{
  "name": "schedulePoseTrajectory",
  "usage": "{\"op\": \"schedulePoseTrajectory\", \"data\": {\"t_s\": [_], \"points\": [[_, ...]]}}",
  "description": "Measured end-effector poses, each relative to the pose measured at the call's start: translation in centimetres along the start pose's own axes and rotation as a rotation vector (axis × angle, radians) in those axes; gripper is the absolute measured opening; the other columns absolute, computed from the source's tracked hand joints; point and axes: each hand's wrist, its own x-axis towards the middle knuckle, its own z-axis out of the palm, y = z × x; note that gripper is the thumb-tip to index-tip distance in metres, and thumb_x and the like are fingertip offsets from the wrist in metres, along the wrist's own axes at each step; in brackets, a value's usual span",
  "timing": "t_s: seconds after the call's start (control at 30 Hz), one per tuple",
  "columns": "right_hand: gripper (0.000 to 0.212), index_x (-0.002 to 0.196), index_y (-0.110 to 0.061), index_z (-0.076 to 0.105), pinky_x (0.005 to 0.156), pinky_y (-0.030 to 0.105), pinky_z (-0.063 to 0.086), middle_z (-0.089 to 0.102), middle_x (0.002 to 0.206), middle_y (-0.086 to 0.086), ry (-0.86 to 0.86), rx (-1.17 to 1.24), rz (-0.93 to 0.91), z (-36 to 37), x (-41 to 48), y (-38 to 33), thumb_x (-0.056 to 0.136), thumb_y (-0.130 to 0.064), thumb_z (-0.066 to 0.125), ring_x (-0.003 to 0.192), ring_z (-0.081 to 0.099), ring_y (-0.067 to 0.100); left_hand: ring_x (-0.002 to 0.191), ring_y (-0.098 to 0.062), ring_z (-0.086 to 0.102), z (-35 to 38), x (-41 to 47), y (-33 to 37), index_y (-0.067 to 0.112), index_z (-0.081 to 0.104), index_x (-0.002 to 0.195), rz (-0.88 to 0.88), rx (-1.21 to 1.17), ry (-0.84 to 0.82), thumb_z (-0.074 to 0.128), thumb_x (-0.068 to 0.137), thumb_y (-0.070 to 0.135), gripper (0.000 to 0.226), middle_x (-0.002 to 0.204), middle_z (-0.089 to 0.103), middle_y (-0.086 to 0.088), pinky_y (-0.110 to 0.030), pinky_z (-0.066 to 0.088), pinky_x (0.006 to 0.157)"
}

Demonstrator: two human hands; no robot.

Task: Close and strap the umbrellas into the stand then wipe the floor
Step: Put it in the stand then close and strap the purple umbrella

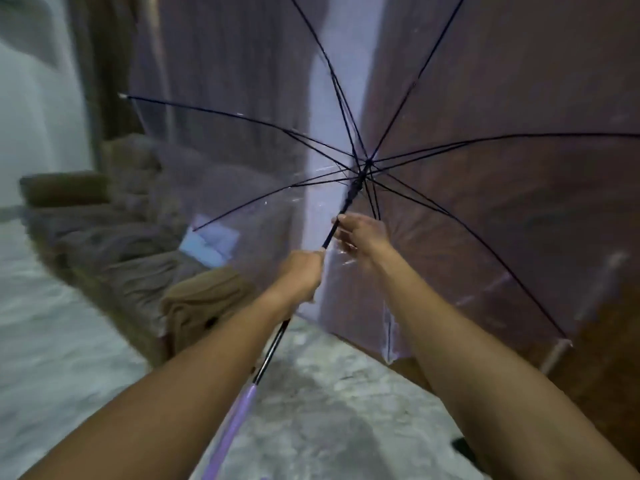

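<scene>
An open umbrella [450,209] with a clear, faintly purple canopy and dark ribs fills the middle and right of the head view, its inside turned toward me. Its dark shaft [273,344] runs down to a lilac handle [239,417] between my forearms. My left hand [301,275] grips the shaft at mid-length. My right hand [360,233] pinches the shaft higher up, just below the dark runner [355,188] at the rib hub. No umbrella stand is in view.
A brown sofa [114,230] with rumpled cushions stands at the left, a light blue item [207,244] lying on it. Behind the canopy is a dark brown door or panel [519,98]. The floor [311,393] is pale speckled stone, with a small dark object [464,445] at lower right.
</scene>
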Motion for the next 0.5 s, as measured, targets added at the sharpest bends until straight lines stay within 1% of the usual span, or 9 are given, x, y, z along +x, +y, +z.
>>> {"op": "schedulePoseTrajectory", "data": {"t_s": [0.07,0.1,0.17,0.2,0.27,0.3,0.33,0.43,0.5], "points": [[0.009,0.091,-0.006,0.068,0.04,0.015,0.039,0.058,0.05,-0.002,0.121,-0.02,-0.064,-6.1,-1.6,-2.4,0.094,-0.004,0.061,0.046,0.05,0.01,0.059,-0.035,0.06,4.8,-1.7,3.1,0.01,0.048,0.054,0.05,-0.001,-0.097,0.05,0.098,0.024,0.046,0.065,0.058,-0.017,-0.027,0.041,0.044],[0.008,0.087,-0.007,0.069,0.042,0.017,0.038,0.056,0.055,0.0,0.177,-0.025,-0.092,-9.0,-2.5,-3.3,0.093,-0.004,0.063,0.046,0.047,0.011,0.062,-0.034,0.061,7.1,-2.9,4.6,0.01,0.05,0.055,0.065,-0.016,-0.138,0.05,0.099,0.027,0.048,0.064,0.058,-0.015,-0.028,0.044,0.042],[0.012,0.079,-0.012,0.069,0.043,0.021,0.036,0.056,0.067,0.007,0.322,-0.033,-0.132,-14.5,-4.0,-4.8,0.089,-0.006,0.069,0.048,0.046,0.013,0.055,-0.027,0.057,11.3,-5.9,7.0,0.01,0.055,0.059,0.073,-0.054,-0.217,0.051,0.101,0.033,0.048,0.06,0.057,-0.009,-0.024,0.042,0.032],[0.01,0.079,-0.012,0.07,0.043,0.021,0.036,0.058,0.072,0.01,0.389,-0.033,-0.136,-16.7,-4.6,-5.4,0.088,-0.007,0.07,0.05,0.047,0.014,0.058,-0.028,0.059,13.1,-7.1,8.0,0.008,0.06,0.064,0.075,-0.076,-0.251,0.052,0.1,0.034,0.046,0.064,0.059,-0.01,-0.027,0.045,0.036],[0.008,0.093,-0.007,0.071,0.041,0.018,0.036,0.066,0.083,0.011,0.51,0.029,-0.151,-21.5,-6.1,-7.0,0.092,-0.01,0.064,0.056,0.053,0.016,0.08,-0.036,0.069,17.2,-9.6,9.7,0.002,0.069,0.076,0.099,-0.093,-0.331,0.053,0.1,0.034,0.043,0.079,0.068,-0.019,-0.038,0.054,0.06],[0.011,0.1,-0.006,0.067,0.04,0.017,0.036,0.069,0.087,0.009,0.546,0.082,-0.16,-23.7,-6.8,-7.8,0.097,-0.012,0.058,0.06,0.057,0.017,0.09,-0.038,0.069,19.0,-10.7,10.3,-0.001,0.071,0.083,0.121,-0.089,-0.365,0.052,0.1,0.034,0.043,0.088,0.071,-0.022,-0.04,0.053,0.07],[0.012,0.103,-0.008,0.062,0.04,0.018,0.035,0.071,0.089,0.006,0.572,0.121,-0.168,-25.8,-7.6,-8.7,0.101,-0.014,0.051,0.063,0.06,0.016,0.094,-0.039,0.068,20.7,-11.7,10.9,-0.002,0.071,0.086,0.146,-0.084,-0.398,0.051,0.101,0.034,0.044,0.092,0.071,-0.023,-0.039,0.051,0.071],[0.022,0.095,-0.012,0.058,0.045,0.022,0.035,0.072,0.085,0.0,0.621,0.14,-0.156,-31.8,-9.4,-10.7,0.107,-0.022,0.042,0.064,0.064,0.011,0.076,-0.033,0.064,24.8,-14.1,12.1,0.008,0.056,0.06,0.204,-0.086,-0.479,0.049,0.101,0.036,0.05,0.065,0.06,-0.008,-0.032,0.038,0.061],[0.032,0.087,-0.011,0.061,0.047,0.021,0.04,0.071,0.079,-0.001,0.681,0.127,-0.137,-36.0,-10.5,-11.7,0.107,-0.027,0.042,0.053,0.063,0.008,0.056,-0.026,0.052,27.9,-15.3,13.0,0.011,0.049,0.053,0.235,-0.072,-0.549,0.05,0.1,0.037,0.054,0.048,0.049,0.0,-0.03,0.034,0.061]]}}
